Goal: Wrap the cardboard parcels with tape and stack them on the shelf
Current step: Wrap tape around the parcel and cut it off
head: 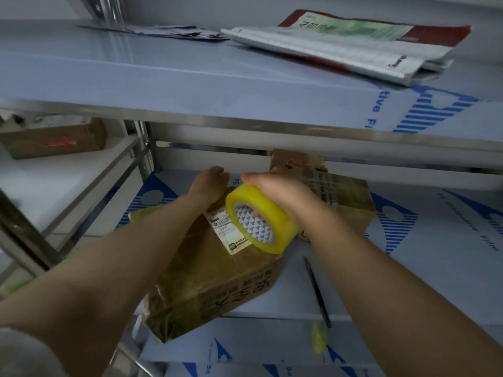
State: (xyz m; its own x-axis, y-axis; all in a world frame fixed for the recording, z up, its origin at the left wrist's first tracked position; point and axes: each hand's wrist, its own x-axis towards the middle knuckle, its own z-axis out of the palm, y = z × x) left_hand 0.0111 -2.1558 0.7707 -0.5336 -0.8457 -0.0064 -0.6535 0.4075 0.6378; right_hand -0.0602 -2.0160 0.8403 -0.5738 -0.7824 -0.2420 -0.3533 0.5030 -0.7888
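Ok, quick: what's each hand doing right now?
Left hand: rests on the near parcel; grip cannot be told.
Right hand: fingers curled round the yellow tape roll.

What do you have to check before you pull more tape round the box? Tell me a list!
1. Right hand holds the tape roll: ok.
2. Left hand steadies the box: ok, it rests on the far end.
3. Tape end stuck to the box: cannot tell.
4. Pen out of the way: ok, it lies apart, right of the box.
5. Box fully on the shelf: cannot tell; its near corner seems to be at the edge.
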